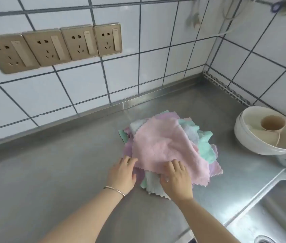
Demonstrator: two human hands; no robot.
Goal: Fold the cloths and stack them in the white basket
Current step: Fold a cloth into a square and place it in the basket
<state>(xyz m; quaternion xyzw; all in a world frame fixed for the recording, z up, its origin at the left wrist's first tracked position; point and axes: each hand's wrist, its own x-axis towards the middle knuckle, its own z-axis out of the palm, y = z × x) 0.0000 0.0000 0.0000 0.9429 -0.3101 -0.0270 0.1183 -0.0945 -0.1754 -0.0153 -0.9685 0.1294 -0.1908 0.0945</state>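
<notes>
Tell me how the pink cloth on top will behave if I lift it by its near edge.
The pink cloth is probably floppy: it already lies rumpled and draped over the pile of cloths. It looks thin and fleecy, so likely light. It may drag the cloths beneath, though the steel counter looks slick. Both the left hand and right hand are at its edge.

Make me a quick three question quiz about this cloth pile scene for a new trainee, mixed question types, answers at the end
1. True or false: the pink cloth lies on top of the pile.
2. Which hand wears the bracelet? A) left hand B) right hand C) neither
3. Fill in: the brown cup sits inside the stacked white ____.

Key: 1. True. 2. A. 3. bowls, right of the pile on the steel counter.
</notes>
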